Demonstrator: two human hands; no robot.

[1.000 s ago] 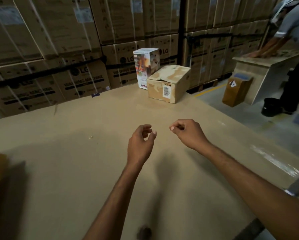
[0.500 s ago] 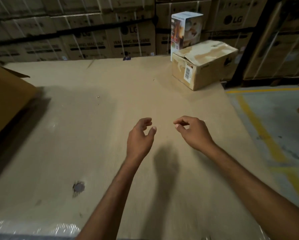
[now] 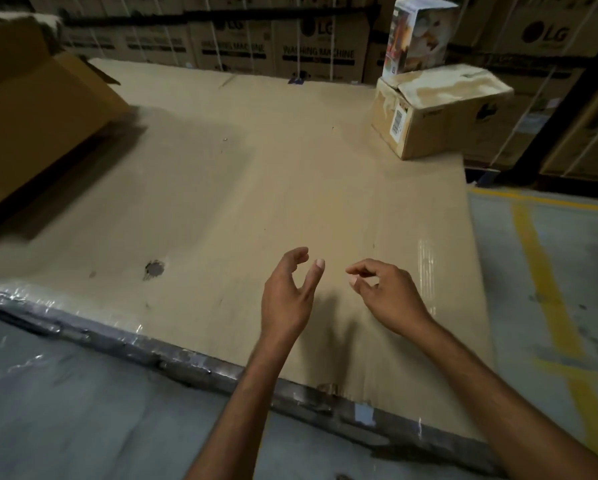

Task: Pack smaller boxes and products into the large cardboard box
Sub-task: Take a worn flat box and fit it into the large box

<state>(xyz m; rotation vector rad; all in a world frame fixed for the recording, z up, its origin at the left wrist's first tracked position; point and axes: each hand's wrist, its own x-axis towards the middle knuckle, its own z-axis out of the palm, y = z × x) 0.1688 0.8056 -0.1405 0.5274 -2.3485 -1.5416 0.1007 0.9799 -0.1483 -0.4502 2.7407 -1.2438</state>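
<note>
Both hands have been drawn back toward the near edge of the cardboard sheet (image 3: 256,188), and more of the large box (image 3: 38,126) is now seen at far left. Nothing is held: the left hand (image 3: 287,296) and right hand (image 3: 387,296) hover empty, fingers loosely curled. The small box (image 3: 443,112) and the product box (image 3: 419,36) behind it sit at the far right corner, well apart from the large box, so a pickup is judged to come next.

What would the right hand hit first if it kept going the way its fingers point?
Most likely the left hand: the right hand points leftward at its thumb, with only a short gap above the cardboard sheet between them. Depth is unclear.
</note>
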